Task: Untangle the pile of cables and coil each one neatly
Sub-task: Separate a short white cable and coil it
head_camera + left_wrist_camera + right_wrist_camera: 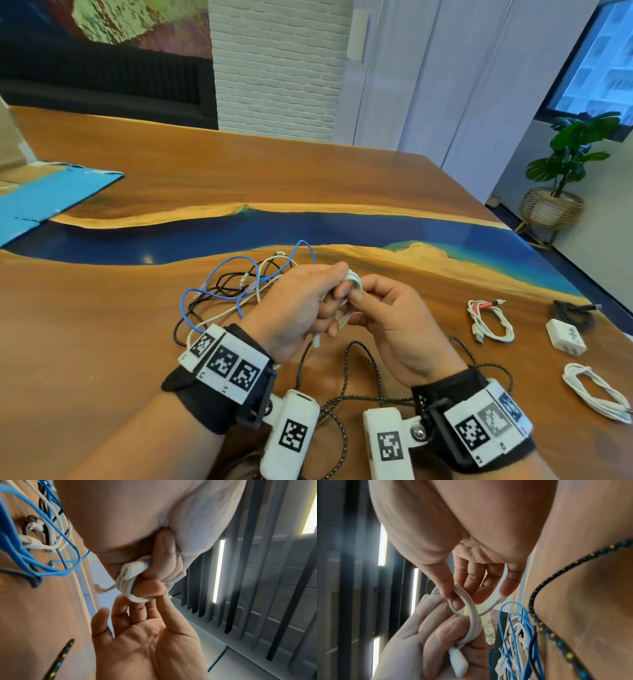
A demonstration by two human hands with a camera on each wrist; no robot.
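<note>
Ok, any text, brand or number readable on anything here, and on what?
No readable words or numbers anywhere.
White charger: dark marking on its face, too blurred to read.
Wristbands: black-and-white square code tags only, no letters.
Cables, including the white cable both hands hold: no print visible.

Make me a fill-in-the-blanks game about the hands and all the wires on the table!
1. Both hands hold a coiled cable whose colour is ____.
2. The tangled pile lies beside the ____ hand.
3. The brightest cable in that pile is ____.
4. The white charger block sits on the ____ side of the table.

Missing words: white; left; blue; right
</note>
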